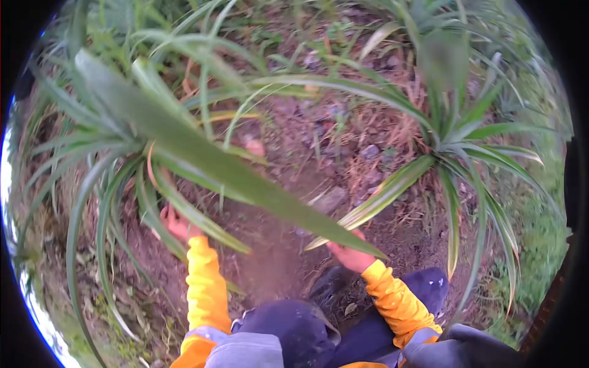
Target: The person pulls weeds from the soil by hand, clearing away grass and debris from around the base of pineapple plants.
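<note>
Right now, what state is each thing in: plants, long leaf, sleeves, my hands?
Left plant: leaves spread, arching.
Right plant: leaves spread, some tips browned.
Long leaf: green, slanting across the view.
Sleeves: down to the wrists.
Left hand: partly hidden, grip unclear.
Right hand: partly hidden, grip unclear.

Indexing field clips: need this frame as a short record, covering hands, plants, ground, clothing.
left hand: among lower leaves of the left pineapple-like plant; hold unclear
right hand: near leaf tips, partly behind a long green leaf; hold unclear
long green leaf: runs diagonally across the view, close to the camera
right pineapple-like plant: arching leaves, some yellowed along their length
ground: brown soil, stone, dry plant litter
clothing: orange-yellow sleeves, dark blue trousers
</note>
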`<state>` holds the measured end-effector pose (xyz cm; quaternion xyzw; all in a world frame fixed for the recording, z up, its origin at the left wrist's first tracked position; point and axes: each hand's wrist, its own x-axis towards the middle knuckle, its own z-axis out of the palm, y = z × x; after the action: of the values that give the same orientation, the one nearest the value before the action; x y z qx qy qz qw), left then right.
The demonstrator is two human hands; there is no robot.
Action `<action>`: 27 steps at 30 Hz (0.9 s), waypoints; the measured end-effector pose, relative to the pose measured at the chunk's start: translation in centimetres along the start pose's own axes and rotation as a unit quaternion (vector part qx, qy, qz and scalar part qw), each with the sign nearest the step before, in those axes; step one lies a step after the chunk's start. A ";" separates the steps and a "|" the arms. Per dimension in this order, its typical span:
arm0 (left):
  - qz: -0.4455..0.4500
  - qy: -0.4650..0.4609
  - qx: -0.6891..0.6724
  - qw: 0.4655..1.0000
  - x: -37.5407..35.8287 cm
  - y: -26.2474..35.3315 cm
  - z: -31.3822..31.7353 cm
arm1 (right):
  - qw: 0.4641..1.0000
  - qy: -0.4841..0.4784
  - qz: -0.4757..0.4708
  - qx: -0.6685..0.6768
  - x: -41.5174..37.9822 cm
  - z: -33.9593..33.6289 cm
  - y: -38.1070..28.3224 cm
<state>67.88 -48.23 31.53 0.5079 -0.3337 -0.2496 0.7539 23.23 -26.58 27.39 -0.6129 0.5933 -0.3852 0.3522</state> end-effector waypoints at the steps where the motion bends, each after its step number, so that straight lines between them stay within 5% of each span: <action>1: 0.133 -0.024 0.200 0.970 0.2 -1.4 -1.1 | 1.000 0.012 -0.018 -0.009 -0.4 0.1 0.3; 3: 0.313 -0.039 0.363 0.877 0.0 -1.8 -1.8 | 0.999 0.020 -0.041 -0.010 -1.2 0.2 0.7; 5: 0.327 -0.107 0.407 0.846 -2.2 1.2 -0.4 | 1.000 0.011 -0.029 -0.002 -1.5 0.0 0.8; 8: 0.259 -0.070 0.395 0.878 -2.3 0.3 -0.3 | 1.000 -0.003 0.015 0.008 -1.9 -0.7 1.6; 14: 0.361 -0.134 0.421 0.821 -2.3 0.1 -2.4 | 0.997 0.057 0.042 0.003 -2.3 -1.4 3.1; 16: 0.339 -0.175 0.372 0.846 -3.1 1.1 -2.8 | 0.997 0.063 0.051 0.009 -2.3 -0.9 3.9; 17: 0.337 -0.222 0.418 0.814 -3.7 2.5 -2.8 | 0.996 0.065 0.058 0.013 -2.3 -0.8 3.9; 21: 0.297 -0.148 0.440 0.835 -4.1 2.4 -2.0 | 0.997 0.050 0.060 0.013 -2.2 -0.5 3.5; 24: 0.458 -0.082 0.486 0.739 -4.6 4.8 1.6 | 0.997 0.034 0.061 0.013 -2.1 -0.4 3.7; 25: 0.378 -0.089 0.536 0.750 -2.4 2.7 -0.1 | 0.998 0.035 0.058 0.015 -2.1 0.0 4.2; 27: 0.372 -0.118 0.512 0.766 -2.2 2.8 0.3 | 0.998 0.037 0.055 0.015 -2.3 -0.1 4.1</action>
<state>66.37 -45.83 33.64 0.6212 -0.6608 0.1998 0.3708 21.26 -24.51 23.69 -0.5590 0.6330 -0.3965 0.3600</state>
